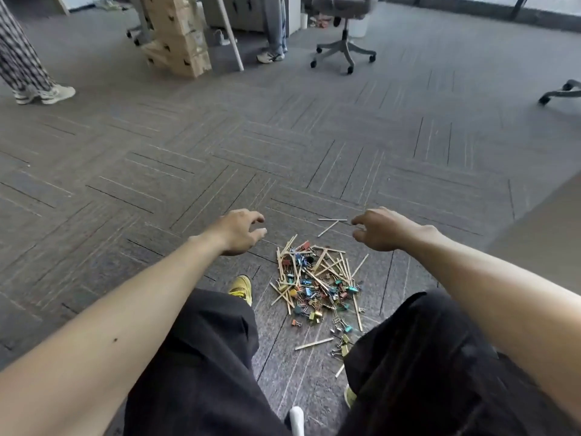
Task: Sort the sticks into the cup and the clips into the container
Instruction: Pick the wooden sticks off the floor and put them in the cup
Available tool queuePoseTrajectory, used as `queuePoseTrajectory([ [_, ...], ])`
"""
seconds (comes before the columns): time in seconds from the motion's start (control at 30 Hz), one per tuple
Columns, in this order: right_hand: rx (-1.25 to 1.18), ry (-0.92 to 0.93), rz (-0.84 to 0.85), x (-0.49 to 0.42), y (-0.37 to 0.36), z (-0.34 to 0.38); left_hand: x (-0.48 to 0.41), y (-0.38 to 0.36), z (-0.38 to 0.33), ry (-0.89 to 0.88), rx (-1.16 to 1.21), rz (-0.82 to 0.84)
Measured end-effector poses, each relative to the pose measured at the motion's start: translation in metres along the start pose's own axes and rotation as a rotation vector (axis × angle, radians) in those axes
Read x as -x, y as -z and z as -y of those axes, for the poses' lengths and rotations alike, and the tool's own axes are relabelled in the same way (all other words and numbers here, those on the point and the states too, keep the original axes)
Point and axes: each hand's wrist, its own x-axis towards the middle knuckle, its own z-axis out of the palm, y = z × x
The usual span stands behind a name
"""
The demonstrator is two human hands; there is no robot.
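On grey carpet tiles between a seated person's knees, a heap of sticks [323, 272] and coloured clips [309, 292] lies tangled. The sticks point every way, though many run near to far. Both arms reach past the heap. The left hand [239, 231] is held out beyond its far-left edge and the right hand [380, 229] beyond its far-right edge, each with fingers loosely curled and holding nothing. Two stray sticks [330, 224] lie apart from the heap, just beside the right fingertips: one lies left to right, the other slants up to the right. A single stick [313, 343] lies crosswise nearer the person. An office chair [344, 42] and stacked cardboard boxes [176, 36] stand well behind.
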Motion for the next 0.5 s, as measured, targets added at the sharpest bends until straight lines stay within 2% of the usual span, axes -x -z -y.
queuePoseTrajectory([
  [0.2,-0.006,-0.043,0.163,-0.058,-0.071,-0.019,-0.069,-0.064,0.027,-0.021,-0.071,0.184],
  [0.5,-0.121,-0.175,0.259,-0.136,-0.158,-0.058,-0.175,-0.132,0.077,-0.022,-0.266,0.452],
])
